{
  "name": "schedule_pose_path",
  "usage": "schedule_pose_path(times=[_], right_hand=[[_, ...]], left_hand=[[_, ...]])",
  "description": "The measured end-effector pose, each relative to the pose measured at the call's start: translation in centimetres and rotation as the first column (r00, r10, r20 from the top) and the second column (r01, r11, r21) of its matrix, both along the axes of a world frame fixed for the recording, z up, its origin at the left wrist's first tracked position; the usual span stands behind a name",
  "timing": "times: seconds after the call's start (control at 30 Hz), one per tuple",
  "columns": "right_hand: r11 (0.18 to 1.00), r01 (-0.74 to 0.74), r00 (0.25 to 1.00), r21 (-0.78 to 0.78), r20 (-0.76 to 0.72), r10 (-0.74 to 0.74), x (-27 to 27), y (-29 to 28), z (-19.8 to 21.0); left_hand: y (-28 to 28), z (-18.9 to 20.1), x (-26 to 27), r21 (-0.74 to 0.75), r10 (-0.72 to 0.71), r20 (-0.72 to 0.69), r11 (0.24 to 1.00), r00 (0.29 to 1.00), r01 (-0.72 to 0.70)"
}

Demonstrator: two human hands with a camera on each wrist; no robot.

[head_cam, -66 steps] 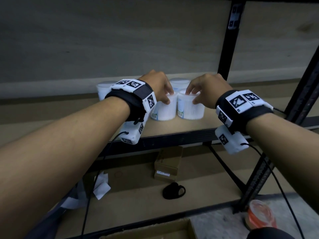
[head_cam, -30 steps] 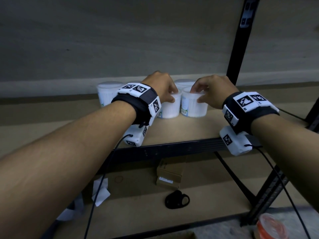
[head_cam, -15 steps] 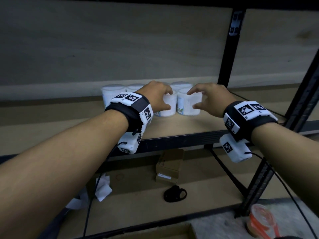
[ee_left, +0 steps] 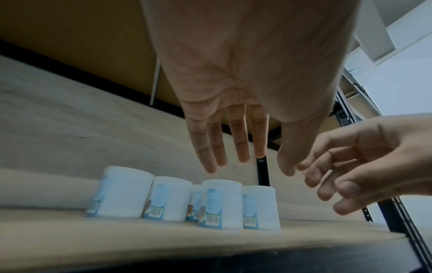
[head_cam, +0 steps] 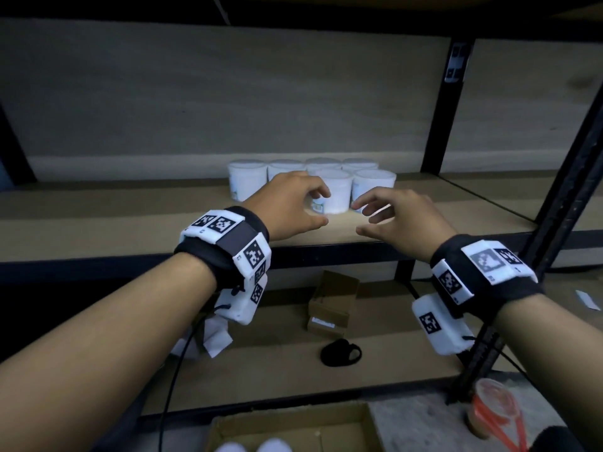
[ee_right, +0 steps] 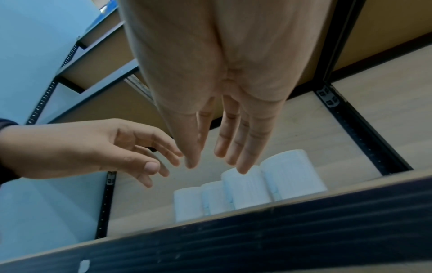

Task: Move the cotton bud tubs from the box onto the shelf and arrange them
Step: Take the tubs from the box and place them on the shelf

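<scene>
While both hands hang empty, left hand (head_cam: 295, 203), right hand (head_cam: 403, 216), tubs (head_cam: 373, 184) behind, box (head_cam: 290, 429) below.

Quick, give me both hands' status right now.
Left hand: open, holding nothing, just short of the tubs.
Right hand: open, holding nothing.

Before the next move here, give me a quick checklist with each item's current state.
1. Left hand holds nothing: ok.
2. Right hand holds nothing: ok.
3. Both hands off the tubs on the shelf: ok.
4. Tubs upright and grouped: ok.
5. More tubs left in the box: ok, two white tops show at the picture's bottom edge.
6. Labels all facing front: cannot tell.
</scene>
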State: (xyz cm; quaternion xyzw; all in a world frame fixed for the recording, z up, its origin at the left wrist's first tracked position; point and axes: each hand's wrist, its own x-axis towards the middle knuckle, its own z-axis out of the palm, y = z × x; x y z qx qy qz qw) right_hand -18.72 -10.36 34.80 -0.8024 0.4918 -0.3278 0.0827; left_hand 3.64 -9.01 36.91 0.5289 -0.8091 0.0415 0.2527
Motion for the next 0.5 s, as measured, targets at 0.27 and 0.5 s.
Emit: schedule_pose_path(times=[0.27,0.5], right_hand=[[0.990,-0.094,0.994,0.105,0.071,0.087,3.3,3.7,-4.6],[0.961,-0.108,0.994,0.254,0.014,0.108,6.3,5.4,-11.6]], left_hand=[[4.2,-4.7,2.3,0.119,-0.035,-0.075,0.992,0.997,0.044],[6.2,-12.8,4.7,0.338,-0.010,-0.085,0.940,0.996,0.038]])
